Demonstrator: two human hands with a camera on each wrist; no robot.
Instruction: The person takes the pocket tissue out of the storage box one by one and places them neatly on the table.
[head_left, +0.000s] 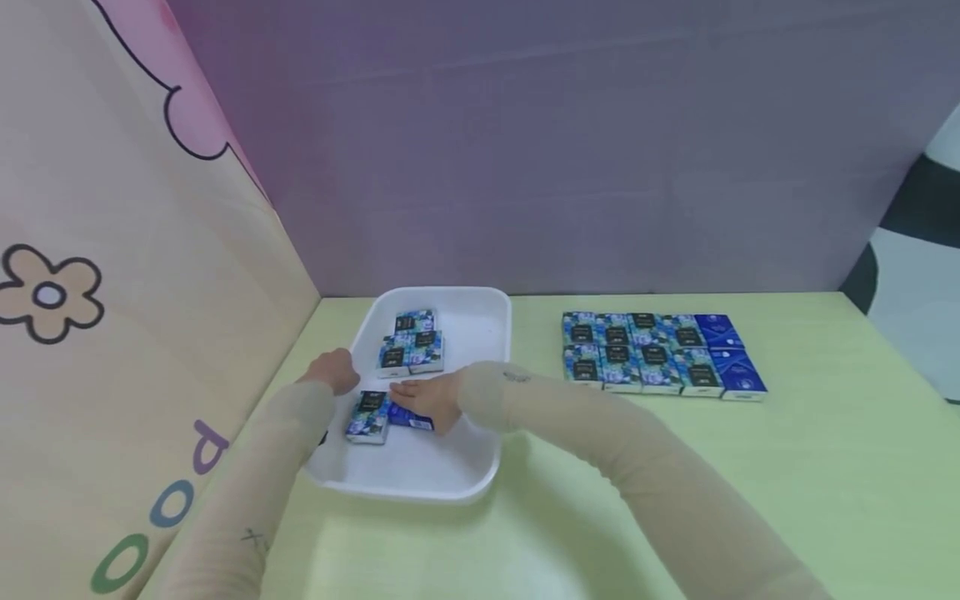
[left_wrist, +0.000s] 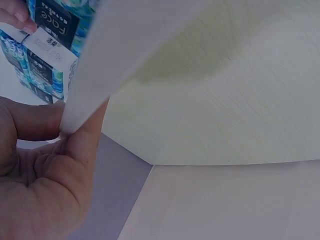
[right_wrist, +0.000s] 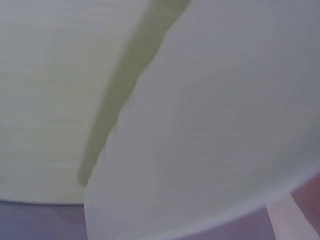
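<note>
A white tray (head_left: 450,479) holds several floral blue-green tissue packs (head_left: 426,353) and a plain dark-blue tissue pack (head_left: 411,419). My left hand (head_left: 335,372) grips the tray's left rim; its thumb and fingers pinch the tray wall (left_wrist: 120,55) in the left wrist view. Inside the tray, my right hand (head_left: 433,400) rests over the dark-blue pack with its fingers stretched left, hiding part of it. Just left of those fingers lies a floral pack (head_left: 368,417). The right wrist view shows mostly the tray's outer wall (right_wrist: 200,125).
On the green table (head_left: 825,467), right of the tray, two rows of tissue packs (head_left: 655,357) lie side by side, floral ones with dark-blue ones at the right end. A purple-grey backdrop (head_left: 585,167) rises behind, and a printed cloth wall (head_left: 150,275) stands close on the left.
</note>
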